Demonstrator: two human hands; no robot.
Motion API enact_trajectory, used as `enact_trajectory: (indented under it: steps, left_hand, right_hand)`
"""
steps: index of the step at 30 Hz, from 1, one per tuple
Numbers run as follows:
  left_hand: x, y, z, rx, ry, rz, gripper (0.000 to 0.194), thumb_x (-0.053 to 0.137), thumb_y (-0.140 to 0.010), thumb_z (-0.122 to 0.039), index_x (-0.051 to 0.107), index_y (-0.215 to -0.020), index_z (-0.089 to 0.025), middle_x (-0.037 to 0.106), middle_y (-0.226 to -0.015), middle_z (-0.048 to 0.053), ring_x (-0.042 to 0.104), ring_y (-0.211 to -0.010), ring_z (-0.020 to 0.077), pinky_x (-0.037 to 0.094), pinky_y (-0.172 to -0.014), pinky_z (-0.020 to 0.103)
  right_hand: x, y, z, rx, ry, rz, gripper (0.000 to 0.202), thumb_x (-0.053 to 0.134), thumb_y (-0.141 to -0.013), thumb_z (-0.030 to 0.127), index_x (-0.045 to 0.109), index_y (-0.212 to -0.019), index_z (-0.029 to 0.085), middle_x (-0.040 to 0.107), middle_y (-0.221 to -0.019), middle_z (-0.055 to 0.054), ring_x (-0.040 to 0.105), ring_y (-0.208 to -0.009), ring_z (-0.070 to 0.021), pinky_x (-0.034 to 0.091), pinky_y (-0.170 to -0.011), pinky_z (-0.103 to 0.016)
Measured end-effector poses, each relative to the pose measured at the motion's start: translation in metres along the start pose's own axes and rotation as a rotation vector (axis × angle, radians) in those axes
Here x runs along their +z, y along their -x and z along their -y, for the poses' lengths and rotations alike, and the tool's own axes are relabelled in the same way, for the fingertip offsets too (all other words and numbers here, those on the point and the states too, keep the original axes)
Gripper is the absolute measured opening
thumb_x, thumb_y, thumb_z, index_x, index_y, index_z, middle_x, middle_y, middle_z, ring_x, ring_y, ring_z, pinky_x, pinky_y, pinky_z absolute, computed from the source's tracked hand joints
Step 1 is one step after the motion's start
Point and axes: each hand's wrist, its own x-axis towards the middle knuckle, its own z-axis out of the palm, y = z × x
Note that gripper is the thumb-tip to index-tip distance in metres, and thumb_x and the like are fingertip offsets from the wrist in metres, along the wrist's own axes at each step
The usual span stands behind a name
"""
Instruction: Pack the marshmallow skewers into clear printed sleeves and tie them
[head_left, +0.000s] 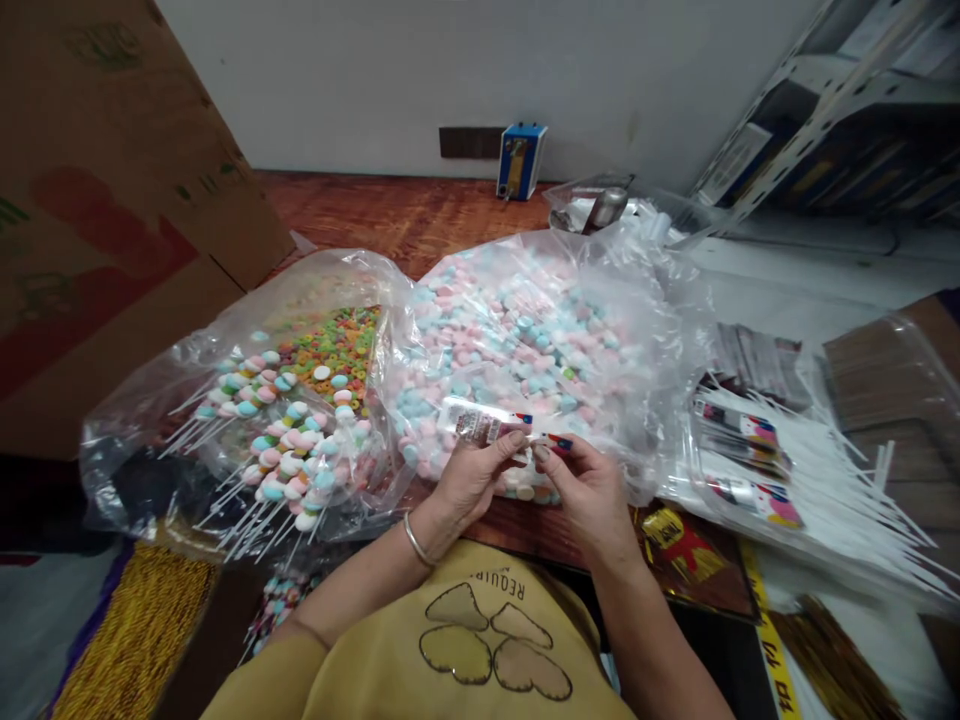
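Note:
My left hand (472, 480), with a bracelet at the wrist, pinches a small clear printed wrapper (480, 422) at its right end. Close beside it, my right hand (589, 490) has thumb and finger closed near a dark, colourful printed piece (556, 441); whether this belongs to the same wrapper is unclear. Both hands are over the front edge of a large clear bag of pink, blue and white marshmallows (517, 320). To the left, marshmallow skewers (296, 455) on white sticks lie on a clear bag holding colourful cereal rings (330, 350).
A cardboard box (112, 230) stands at the left. White sticks (847, 500) and printed wrappers (750, 425) lie at the right. A blue device (521, 162) stands by the wall, near a metal scoop (606, 208). Gold ties (840, 655) are at the lower right.

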Motion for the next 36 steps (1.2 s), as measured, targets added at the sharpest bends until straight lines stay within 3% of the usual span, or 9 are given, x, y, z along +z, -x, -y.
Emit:
enact_trajectory:
  steps: [4,12,17,22,28,32,36]
  left_hand:
    - [-0.002,-0.003,0.005,0.072,-0.116,-0.149,0.047,0.098,-0.049,-0.044,0.070,-0.072,-0.013,0.065,-0.064,0.000,0.056,-0.057,0.0107,0.040,-0.045,0.020]
    - [-0.005,-0.010,0.017,0.119,-0.056,-0.188,0.061,0.095,-0.046,-0.060,0.060,-0.069,-0.016,0.055,-0.055,-0.004,0.048,-0.049,0.0077,0.035,-0.043,0.020]
    - [-0.006,-0.016,0.015,0.109,0.109,-0.260,0.067,0.097,-0.036,-0.061,0.056,-0.067,-0.017,0.056,-0.055,-0.005,0.051,-0.049,0.0076,0.041,-0.050,0.021]
    - [-0.006,-0.015,0.015,0.140,0.124,-0.239,0.066,0.098,-0.037,-0.059,0.056,-0.067,-0.017,0.058,-0.059,-0.005,0.052,-0.053,0.0075,0.045,-0.056,0.022]
    - [-0.007,-0.007,0.015,0.246,0.012,-0.166,0.054,0.097,-0.050,-0.051,0.064,-0.075,-0.017,0.062,-0.070,-0.003,0.056,-0.062,0.0092,0.046,-0.062,0.023]
    - [-0.004,-0.006,0.007,0.174,0.028,-0.156,0.052,0.099,-0.048,-0.042,0.064,-0.078,-0.016,0.061,-0.067,-0.005,0.052,-0.056,0.0071,0.043,-0.056,0.021]
    - [-0.003,-0.008,0.005,0.108,0.094,-0.173,0.057,0.101,-0.043,-0.043,0.059,-0.072,-0.017,0.055,-0.057,-0.007,0.048,-0.050,0.0067,0.040,-0.052,0.021]
  right_hand:
    - [0.000,0.002,0.002,-0.030,0.131,-0.010,0.029,0.073,-0.085,0.045,0.067,-0.073,0.019,0.063,-0.067,0.001,0.054,-0.064,-0.0145,0.044,-0.061,-0.026]
    - [0.006,0.007,-0.005,-0.052,0.215,-0.038,0.050,0.058,-0.095,0.058,0.061,-0.064,0.019,0.053,-0.059,0.001,0.050,-0.058,-0.0145,0.038,-0.052,-0.026]
    - [0.002,0.015,0.003,-0.269,0.267,-0.157,0.035,0.048,-0.102,0.051,0.069,-0.107,0.023,0.066,-0.090,-0.004,0.063,-0.084,-0.0206,0.051,-0.077,-0.034]
    - [0.007,0.021,0.013,-0.478,0.390,-0.162,0.022,0.052,-0.102,0.038,0.068,-0.110,0.025,0.064,-0.116,-0.009,0.061,-0.114,-0.0259,0.050,-0.099,-0.045]
    - [0.017,0.016,0.008,-0.345,0.256,-0.071,0.017,0.060,-0.099,0.035,0.072,-0.096,0.023,0.064,-0.131,-0.011,0.059,-0.126,-0.0261,0.049,-0.107,-0.047]
    - [0.018,0.015,-0.003,-0.254,0.080,-0.044,0.017,0.059,-0.099,0.031,0.075,-0.097,0.024,0.064,-0.135,-0.010,0.059,-0.129,-0.0254,0.046,-0.111,-0.048]
    - [0.019,0.017,-0.007,-0.286,0.023,-0.077,0.017,0.057,-0.100,0.027,0.073,-0.105,0.027,0.062,-0.140,-0.007,0.057,-0.133,-0.0246,0.046,-0.112,-0.050]
